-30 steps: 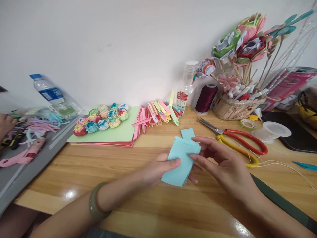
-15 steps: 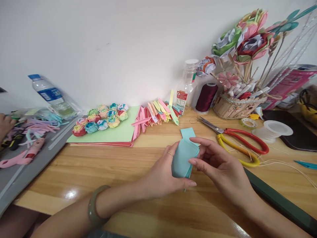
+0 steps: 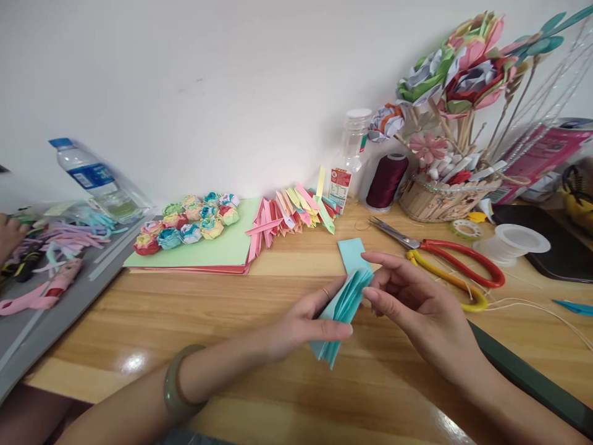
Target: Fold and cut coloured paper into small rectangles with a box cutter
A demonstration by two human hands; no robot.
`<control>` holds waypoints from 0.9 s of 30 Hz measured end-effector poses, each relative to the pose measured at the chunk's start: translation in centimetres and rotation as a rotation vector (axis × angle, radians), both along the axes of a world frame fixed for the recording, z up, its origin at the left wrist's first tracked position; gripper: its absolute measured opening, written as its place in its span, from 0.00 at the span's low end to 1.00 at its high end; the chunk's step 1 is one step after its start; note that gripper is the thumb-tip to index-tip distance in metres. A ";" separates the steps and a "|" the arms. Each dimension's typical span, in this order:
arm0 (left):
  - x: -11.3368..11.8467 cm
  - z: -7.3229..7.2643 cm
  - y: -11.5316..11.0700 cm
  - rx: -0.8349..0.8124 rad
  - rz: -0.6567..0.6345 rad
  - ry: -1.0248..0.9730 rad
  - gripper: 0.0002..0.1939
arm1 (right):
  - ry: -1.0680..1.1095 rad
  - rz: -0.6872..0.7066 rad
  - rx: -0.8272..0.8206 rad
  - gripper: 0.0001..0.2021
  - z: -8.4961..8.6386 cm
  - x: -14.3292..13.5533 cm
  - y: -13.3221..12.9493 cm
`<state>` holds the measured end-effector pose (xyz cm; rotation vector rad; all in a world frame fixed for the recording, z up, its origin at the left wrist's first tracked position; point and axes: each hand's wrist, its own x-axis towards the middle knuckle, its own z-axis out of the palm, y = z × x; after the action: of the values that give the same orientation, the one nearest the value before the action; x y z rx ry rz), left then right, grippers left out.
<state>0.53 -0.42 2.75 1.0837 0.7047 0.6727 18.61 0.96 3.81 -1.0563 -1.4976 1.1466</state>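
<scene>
A bundle of folded light-blue paper strips is held in my left hand. My left thumb presses across its layered edges, and the other fingers are mostly hidden behind it. The bundle is tilted, its fanned layers facing me. At its upper right end, the thumb and fingertips of my right hand close loosely around the paper's edge. Just beyond the bundle, a single light-blue paper piece lies flat on the wooden table.
Scissors with red and yellow handles lie right of my hands, near thread and a white spool. Folded colored strips, paper flowers and a glass bottle line the wall. Another person's hand is far left.
My left hand has turned the blue bundle so its layered edges now face me instead of its flat face. My right fingers stay at its upper right edge.
</scene>
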 end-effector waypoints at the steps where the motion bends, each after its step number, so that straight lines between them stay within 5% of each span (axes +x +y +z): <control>1: 0.0 0.0 0.0 0.015 -0.005 0.009 0.34 | 0.004 0.003 0.000 0.16 0.1 0.0 0.0; 19: -0.1 -1.1 0.1 -0.189 0.057 -0.202 0.26 | 0.002 -0.080 -0.028 0.10 -0.1 0.4 -0.1; 27: 0.3 -0.4 0.1 -0.093 0.046 -0.088 0.28 | 0.028 -0.027 -0.025 0.08 -0.1 0.1 -0.2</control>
<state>0.83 -0.33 2.34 0.9496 0.6800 0.7167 18.74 0.81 3.72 -1.0701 -1.4467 1.1591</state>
